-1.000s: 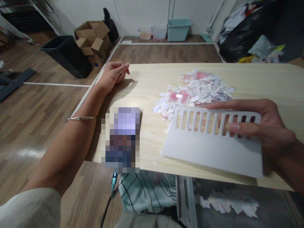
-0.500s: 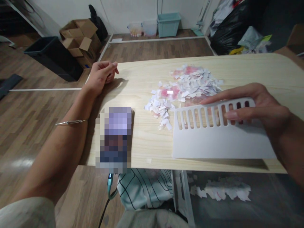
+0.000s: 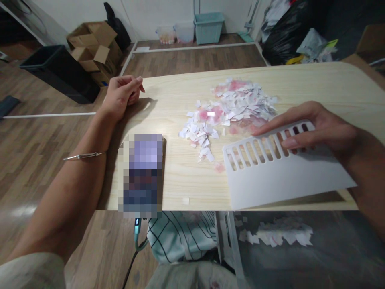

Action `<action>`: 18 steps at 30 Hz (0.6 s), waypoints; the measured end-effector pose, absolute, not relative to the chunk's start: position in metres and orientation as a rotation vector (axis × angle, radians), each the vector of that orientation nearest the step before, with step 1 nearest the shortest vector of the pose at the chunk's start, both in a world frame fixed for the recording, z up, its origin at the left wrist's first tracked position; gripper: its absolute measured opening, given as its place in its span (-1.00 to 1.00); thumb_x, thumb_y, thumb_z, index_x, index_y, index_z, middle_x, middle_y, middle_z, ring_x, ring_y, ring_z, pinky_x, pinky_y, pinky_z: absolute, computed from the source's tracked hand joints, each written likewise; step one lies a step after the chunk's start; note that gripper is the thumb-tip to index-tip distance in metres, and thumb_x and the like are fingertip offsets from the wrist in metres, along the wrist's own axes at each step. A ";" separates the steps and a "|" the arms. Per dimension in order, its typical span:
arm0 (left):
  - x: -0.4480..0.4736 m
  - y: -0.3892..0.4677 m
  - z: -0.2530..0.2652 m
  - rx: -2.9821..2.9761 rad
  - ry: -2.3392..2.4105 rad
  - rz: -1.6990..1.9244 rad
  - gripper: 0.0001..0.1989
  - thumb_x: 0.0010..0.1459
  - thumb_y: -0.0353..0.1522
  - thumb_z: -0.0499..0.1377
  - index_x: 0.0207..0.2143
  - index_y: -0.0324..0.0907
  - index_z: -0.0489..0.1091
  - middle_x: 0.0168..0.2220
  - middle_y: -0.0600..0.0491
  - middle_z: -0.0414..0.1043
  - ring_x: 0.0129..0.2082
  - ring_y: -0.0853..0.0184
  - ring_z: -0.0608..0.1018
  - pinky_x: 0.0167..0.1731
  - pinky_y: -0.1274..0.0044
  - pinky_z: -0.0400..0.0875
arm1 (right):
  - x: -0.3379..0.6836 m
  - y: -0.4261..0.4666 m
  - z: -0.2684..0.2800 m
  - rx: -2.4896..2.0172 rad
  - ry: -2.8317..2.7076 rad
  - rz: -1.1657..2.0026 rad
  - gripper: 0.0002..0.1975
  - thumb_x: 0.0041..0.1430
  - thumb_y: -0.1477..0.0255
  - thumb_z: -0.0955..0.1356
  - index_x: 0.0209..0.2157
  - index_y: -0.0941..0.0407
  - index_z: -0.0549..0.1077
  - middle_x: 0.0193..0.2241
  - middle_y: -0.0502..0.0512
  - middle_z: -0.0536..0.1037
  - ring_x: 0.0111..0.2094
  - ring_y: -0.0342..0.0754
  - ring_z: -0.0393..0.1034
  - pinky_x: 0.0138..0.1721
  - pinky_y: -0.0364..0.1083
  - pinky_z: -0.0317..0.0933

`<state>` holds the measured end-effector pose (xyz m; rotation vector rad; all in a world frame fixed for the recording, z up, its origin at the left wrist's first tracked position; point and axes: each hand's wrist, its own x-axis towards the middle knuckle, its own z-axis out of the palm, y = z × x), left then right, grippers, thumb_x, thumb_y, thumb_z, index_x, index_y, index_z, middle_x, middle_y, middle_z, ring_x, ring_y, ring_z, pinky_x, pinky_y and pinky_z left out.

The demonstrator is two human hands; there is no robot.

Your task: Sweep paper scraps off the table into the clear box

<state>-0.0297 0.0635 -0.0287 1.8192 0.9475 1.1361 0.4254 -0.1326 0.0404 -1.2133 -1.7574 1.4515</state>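
Note:
My right hand (image 3: 327,128) grips a white flat panel (image 3: 279,176) with a row of slots along its far side. The thumb lies over the slots and the index finger stretches along the far edge. The panel slants over the near right of the wooden table (image 3: 168,116). Just beyond its far left corner spreads a heap of small white paper scraps (image 3: 246,102), mixed with pinkish see-through pieces (image 3: 210,114). My left hand (image 3: 123,94) rests at the table's left edge, fingers loosely curled, with nothing visible in them.
A pixelated phone-like device (image 3: 142,176) with a cable (image 3: 137,226) sits at the near left. Below the table's front edge, a grey drawer or bin (image 3: 270,265) holds more paper scraps (image 3: 284,233). On the floor stand a black bin (image 3: 63,76), cardboard boxes (image 3: 96,52) and a teal tub (image 3: 208,30).
The panel has turned, its left end swinging toward me, and a pinkish piece now shows beside its left edge. My left hand keeps its pose; the whole view has shifted slightly.

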 end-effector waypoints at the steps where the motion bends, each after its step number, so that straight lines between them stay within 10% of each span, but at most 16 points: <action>1: -0.030 0.064 -0.029 1.819 0.942 1.135 -0.55 0.26 0.00 0.42 -0.50 -0.08 0.44 -0.75 0.24 0.05 -0.76 0.51 0.03 -0.75 0.50 -0.16 | 0.431 -0.130 0.041 -1.204 -1.802 1.502 -0.70 -0.03 0.37 0.56 -0.19 0.01 0.81 -0.66 -0.13 0.56 -0.77 -0.27 0.22 -0.76 -0.30 -0.10; 18: -0.025 0.059 -0.026 1.807 0.978 1.159 -0.57 0.24 -0.05 0.43 -0.52 -0.10 0.44 -0.76 0.23 0.08 -0.75 0.52 0.04 -0.76 0.51 -0.16 | 0.445 -0.130 0.039 -1.377 -1.724 1.587 -0.67 -0.11 0.28 0.61 -0.27 0.15 0.80 -0.72 -0.07 0.48 -0.74 -0.26 0.26 -0.70 -0.27 -0.07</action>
